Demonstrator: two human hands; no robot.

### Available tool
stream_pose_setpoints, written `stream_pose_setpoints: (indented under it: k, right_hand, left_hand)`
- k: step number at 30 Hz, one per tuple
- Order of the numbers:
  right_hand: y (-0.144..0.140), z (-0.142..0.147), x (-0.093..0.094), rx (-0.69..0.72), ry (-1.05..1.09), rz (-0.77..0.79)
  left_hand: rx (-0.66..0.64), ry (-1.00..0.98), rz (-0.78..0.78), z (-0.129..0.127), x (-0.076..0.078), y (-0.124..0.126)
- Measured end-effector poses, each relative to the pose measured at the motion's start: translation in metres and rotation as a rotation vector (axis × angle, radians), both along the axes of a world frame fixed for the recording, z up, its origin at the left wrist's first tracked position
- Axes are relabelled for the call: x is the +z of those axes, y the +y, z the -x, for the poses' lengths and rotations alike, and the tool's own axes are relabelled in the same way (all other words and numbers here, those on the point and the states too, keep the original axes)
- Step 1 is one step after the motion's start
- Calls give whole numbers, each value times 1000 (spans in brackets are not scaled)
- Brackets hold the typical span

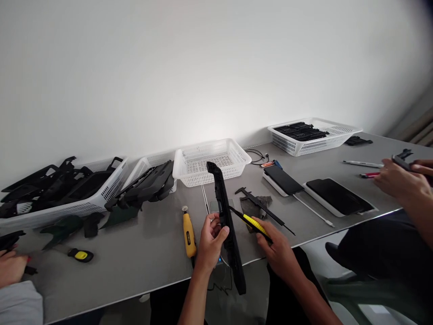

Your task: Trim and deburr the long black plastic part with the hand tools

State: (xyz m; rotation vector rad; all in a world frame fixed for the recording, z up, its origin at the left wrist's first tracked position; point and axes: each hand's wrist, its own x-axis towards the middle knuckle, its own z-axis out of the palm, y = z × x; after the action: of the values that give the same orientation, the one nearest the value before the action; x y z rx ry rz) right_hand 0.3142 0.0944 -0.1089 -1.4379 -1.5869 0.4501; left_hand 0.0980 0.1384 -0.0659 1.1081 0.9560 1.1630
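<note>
My left hand [213, 239] grips a long black plastic part [225, 203] around its middle, thumb on the near side. The part stands tilted over the table's front edge, its hooked end up. In my right hand [279, 250] is a yellow-and-black utility knife [254, 224], its dark blade pointing left. The blade's tip is at the part's right edge, just above my left thumb; whether it touches I cannot tell. Behind the knife, a black caliper [260, 204] rests partly on a dark cloth [248, 207]. A yellow rotary tool [189, 237] lies left of my left hand.
White baskets [184, 174] line the wall, some with black parts. Phones on white boxes [282, 180] and a white cable [314, 210] lie right. A screwdriver [81, 255] lies left. Other people's hands [402, 180] work at the right and a hand [11, 268] at the left.
</note>
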Motion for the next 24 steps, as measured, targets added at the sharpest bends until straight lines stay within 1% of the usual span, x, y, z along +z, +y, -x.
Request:
stream_pose_setpoints:
  k: [3, 8, 13, 17, 20, 24]
  right_hand:
    - [0, 0, 1, -14, -5, -6]
    - [-3, -2, 7, 64, -70, 9]
    - [-1, -2, 11, 109, -106, 15]
    - [1, -5, 11, 150, -86, 42]
    - [2, -6, 7, 152, -26, 69]
    - [2, -5, 2, 80, 64, 79]
  left_hand:
    - [2, -8, 15, 1, 0, 1]
    - [-91, -2, 1, 2, 2, 1]
    - [-81, 4, 42, 4, 5, -2]
    - [-77, -41, 45, 6, 2, -1]
    - [-51, -62, 60, 6, -3, 2]
    - [63, -68, 85, 2, -10, 6]
